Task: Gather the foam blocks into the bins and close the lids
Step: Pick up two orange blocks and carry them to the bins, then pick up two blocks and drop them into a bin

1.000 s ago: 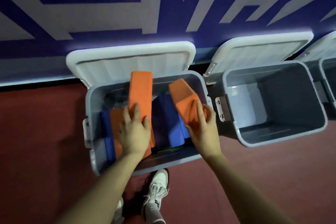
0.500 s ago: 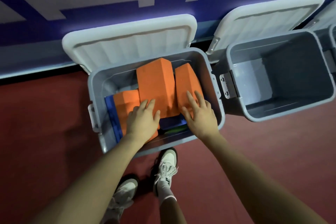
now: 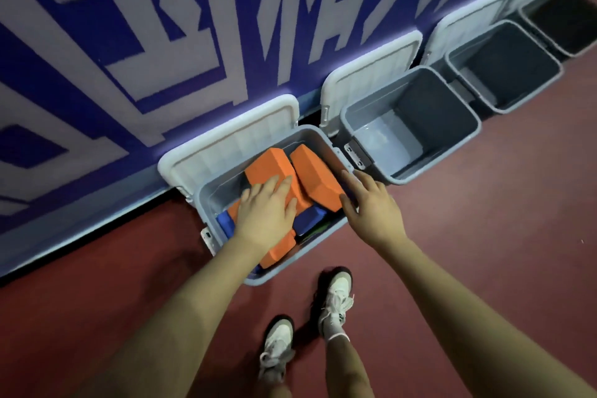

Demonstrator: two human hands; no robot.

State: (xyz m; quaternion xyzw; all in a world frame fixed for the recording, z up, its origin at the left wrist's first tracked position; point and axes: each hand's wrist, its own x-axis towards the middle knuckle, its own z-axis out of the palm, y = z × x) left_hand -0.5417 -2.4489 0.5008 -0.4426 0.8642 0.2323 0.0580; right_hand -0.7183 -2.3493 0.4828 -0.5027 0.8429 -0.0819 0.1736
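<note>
**Foam blocks pressed down in the first open bin**

Wall (image 3: 135, 52) fills the upper left, its blue surface painted with big pale block shapes. Below it runs a red floor (image 3: 484, 203) of dull, even texture.

Leftmost of the containers is a grey plastic bin (image 3: 206, 200), rectangular with rounded corners, its white ribbed lid (image 3: 226, 145) tipped back against the wall. Inside it lie rectangular foam blocks with a matte, slightly grainy skin. A blue block (image 3: 225, 222) stands along the left wall of the bin. Beside it a low orange block (image 3: 277, 250) sits near the front edge. The left hand (image 3: 265, 213) lies flat, fingers straight and together, pressing on the middle orange block (image 3: 266, 166), which slants up toward the back of the bin. It grips nothing. A second blue block (image 3: 310, 218) shows just right of that hand, lower in the bin.

The right orange block (image 3: 315, 174) leans beside the middle one, touching it along its long side. The right hand (image 3: 371, 207) hovers at the bin's right rim with fingers spread and relaxed, holding nothing; its thumb is close to the block's near corner, though contact cannot be made out.

Further right stand three more grey bins, open and of the same shape: the second bin (image 3: 358, 119), the third bin (image 3: 504, 107) and the fourth bin (image 3: 578, 48).

White sneakers (image 3: 336, 297) stand on the floor below the hands.
</note>
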